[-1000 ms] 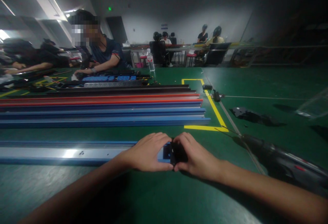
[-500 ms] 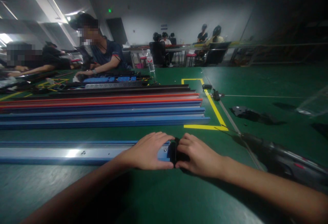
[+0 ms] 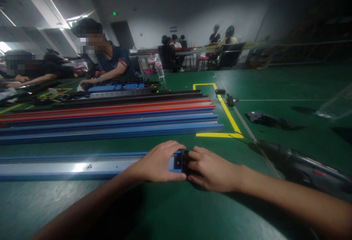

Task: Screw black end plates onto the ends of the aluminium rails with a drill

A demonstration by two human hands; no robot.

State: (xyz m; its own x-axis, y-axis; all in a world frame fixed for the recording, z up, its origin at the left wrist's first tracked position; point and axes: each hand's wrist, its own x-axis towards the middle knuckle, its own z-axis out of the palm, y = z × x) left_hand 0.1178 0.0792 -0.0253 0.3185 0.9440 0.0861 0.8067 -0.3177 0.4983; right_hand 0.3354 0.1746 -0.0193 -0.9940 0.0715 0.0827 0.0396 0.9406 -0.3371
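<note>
Your right hand (image 3: 213, 168) has edged left, pressing the black cap (image 3: 186, 158) against the rail (image 3: 82, 165). Your left hand (image 3: 159, 161) grips the long blue rail's end; the right hand's fingers close on the cap.

Your left hand (image 3: 158, 163) grips the near end of the blue rail (image 3: 68, 166) lying on the green tabletop (image 3: 176, 210), while your right hand (image 3: 211, 169) presses a small black end cap (image 3: 184, 161) against that end. A power drill (image 3: 299, 165) lies just right of your forearm; stacked coloured rails (image 3: 110, 119) sit beyond.
</note>
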